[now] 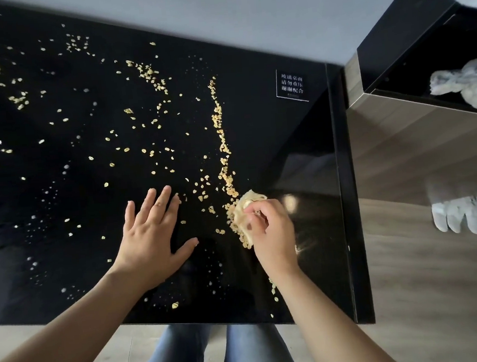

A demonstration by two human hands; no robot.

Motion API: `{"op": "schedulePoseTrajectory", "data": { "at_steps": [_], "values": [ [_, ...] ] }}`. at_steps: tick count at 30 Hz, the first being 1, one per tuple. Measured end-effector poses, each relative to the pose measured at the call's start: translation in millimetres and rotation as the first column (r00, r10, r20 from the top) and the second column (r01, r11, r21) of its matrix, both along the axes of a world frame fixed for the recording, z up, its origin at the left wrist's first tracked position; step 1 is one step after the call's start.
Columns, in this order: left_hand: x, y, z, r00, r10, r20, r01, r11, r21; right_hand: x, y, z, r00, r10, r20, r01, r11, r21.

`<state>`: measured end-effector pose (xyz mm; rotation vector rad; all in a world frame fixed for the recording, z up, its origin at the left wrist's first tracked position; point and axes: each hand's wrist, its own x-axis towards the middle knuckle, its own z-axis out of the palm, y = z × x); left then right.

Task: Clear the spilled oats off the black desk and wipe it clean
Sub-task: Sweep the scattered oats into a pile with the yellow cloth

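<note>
Oats [222,141] all over the black desk [60,202]: thin scatter on the left, plus a dense ridge running far-to-near right of centre; right hand [267,227] pinches a crumpled yellowish wipe [246,206] against the ridge's near end; left hand [149,234] lies flat just left of it, fingers spread, holding nothing; white-lettered sticker [292,85] at the far right corner; crumpled tissue [465,83] further right.

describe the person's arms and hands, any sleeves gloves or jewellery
Both forearms are bare as far as the picture shows, with no sleeves in view. The left hand and right hand wear no gloves, and no ring, watch or bracelet shows. The person wears blue jeans.
</note>
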<state>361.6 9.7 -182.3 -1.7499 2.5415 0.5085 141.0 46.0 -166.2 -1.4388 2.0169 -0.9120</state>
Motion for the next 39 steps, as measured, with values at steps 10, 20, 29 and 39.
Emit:
{"op": "schedulePoseTrajectory", "data": {
  "at_steps": [10, 20, 29, 39],
  "values": [
    [-2, -1, 1, 1.000, -0.023, 0.007, 0.023, 0.999, 0.024, -53, 42, -4, 0.948, -0.278, -0.155, 0.278, 0.960, -0.020],
    [0, -4, 6, 0.999, -0.048, 0.025, 0.047, 0.999, 0.018, -5, 42, 16, 0.996, -0.036, -0.077, 0.033, 0.999, -0.032],
    [5, 25, 25, 0.995, -0.088, -0.049, 0.090, 0.995, 0.031, -44, 107, 8, 0.927, -0.293, -0.236, 0.299, 0.954, -0.008],
    [23, 82, 16, 0.995, -0.028, 0.098, 0.023, 0.998, 0.054, 18, 56, 9, 0.997, 0.042, -0.060, -0.041, 0.999, 0.011]
  ]
}}
